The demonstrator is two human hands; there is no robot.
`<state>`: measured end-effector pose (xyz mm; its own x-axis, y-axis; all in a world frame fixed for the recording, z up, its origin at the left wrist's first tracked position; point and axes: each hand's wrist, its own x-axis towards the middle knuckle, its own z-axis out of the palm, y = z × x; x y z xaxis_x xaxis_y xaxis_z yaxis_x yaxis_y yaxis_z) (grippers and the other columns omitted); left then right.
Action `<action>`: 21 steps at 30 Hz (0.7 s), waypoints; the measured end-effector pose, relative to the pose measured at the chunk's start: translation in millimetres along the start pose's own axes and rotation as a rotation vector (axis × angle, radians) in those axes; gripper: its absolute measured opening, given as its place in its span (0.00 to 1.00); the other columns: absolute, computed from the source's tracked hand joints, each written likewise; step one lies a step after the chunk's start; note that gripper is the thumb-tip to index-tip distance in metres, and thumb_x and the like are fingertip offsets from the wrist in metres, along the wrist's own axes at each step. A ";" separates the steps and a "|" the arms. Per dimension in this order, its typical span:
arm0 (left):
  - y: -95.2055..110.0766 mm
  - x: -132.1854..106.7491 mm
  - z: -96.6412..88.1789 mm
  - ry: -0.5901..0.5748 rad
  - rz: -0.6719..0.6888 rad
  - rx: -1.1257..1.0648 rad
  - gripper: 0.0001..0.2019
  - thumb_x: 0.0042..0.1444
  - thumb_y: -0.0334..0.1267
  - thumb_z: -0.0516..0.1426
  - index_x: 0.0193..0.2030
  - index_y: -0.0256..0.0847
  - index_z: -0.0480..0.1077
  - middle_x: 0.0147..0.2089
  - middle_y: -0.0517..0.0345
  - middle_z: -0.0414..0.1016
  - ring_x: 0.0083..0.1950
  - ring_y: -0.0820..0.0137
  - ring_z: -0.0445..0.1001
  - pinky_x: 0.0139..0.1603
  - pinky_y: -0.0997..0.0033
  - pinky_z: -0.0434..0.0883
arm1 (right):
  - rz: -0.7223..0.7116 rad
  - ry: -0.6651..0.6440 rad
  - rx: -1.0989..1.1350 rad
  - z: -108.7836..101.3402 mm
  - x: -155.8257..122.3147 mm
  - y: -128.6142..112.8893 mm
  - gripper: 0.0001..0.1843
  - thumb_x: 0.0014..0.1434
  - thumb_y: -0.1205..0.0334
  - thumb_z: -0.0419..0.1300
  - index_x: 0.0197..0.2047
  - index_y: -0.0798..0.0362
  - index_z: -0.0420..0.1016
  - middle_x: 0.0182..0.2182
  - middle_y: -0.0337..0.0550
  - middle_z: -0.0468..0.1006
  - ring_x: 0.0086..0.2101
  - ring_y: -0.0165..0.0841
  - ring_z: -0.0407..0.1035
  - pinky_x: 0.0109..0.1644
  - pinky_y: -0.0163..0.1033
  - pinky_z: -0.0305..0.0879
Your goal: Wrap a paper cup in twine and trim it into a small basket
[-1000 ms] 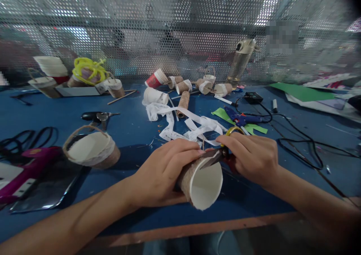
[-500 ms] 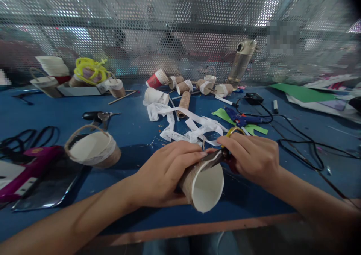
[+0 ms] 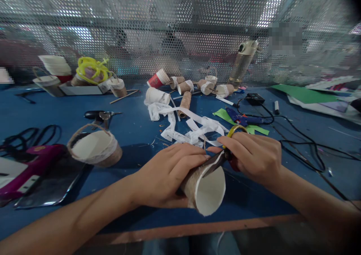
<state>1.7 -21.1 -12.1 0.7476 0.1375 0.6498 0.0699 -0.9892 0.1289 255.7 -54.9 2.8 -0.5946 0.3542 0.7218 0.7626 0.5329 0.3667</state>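
My left hand (image 3: 172, 172) wraps round a twine-covered paper cup (image 3: 210, 195), tilted on its side with its white mouth toward me. In my right hand (image 3: 252, 153) are scissors (image 3: 217, 164) with yellow and red handles. Their blades lie at the cup's upper rim, one of them inside the mouth. Just beyond the hands, white lace ribbon (image 3: 194, 131) is heaped on the table. To the left stands a finished-looking small basket (image 3: 97, 149), a cup with a twine handle and lace round its rim. My left fingers partly hide the held cup's side.
A magenta glue gun (image 3: 34, 164) rests on a dark tray at left. A blue glue gun (image 3: 242, 117) with a trailing black cord lies at right. Behind are several small cups, a twine roll (image 3: 184, 104) and a bottle (image 3: 242, 61) by the perforated metal screen (image 3: 141, 33).
The scissors and cup have shifted very slightly, with the blades still at the rim. The whole view has moved a little; both hands keep their hold.
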 end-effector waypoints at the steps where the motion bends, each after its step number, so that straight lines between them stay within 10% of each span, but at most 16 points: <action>1: -0.3 0.4 0.1 -0.006 0.003 0.004 0.30 0.65 0.56 0.55 0.61 0.31 0.59 0.53 0.35 0.76 0.56 0.56 0.77 0.57 0.56 0.76 | -0.005 -0.007 -0.001 -0.3 0.1 0.0 0.05 0.68 0.70 0.58 0.42 0.54 0.75 0.25 0.38 0.76 0.26 0.30 0.70 0.29 0.38 0.56; 21: 1.1 0.8 -1.7 -0.061 -0.006 -0.083 0.30 0.64 0.55 0.58 0.61 0.32 0.60 0.54 0.35 0.77 0.57 0.55 0.77 0.59 0.57 0.75 | -0.013 0.041 0.041 2.6 -4.0 2.7 0.12 0.61 0.59 0.70 0.44 0.53 0.74 0.24 0.33 0.73 0.26 0.27 0.68 0.31 0.35 0.59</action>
<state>1.3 -22.0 -10.2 0.7862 0.1375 0.6025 0.0213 -0.9804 0.1959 259.5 -52.9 -0.6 -0.5931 0.3160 0.7405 0.7432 0.5685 0.3527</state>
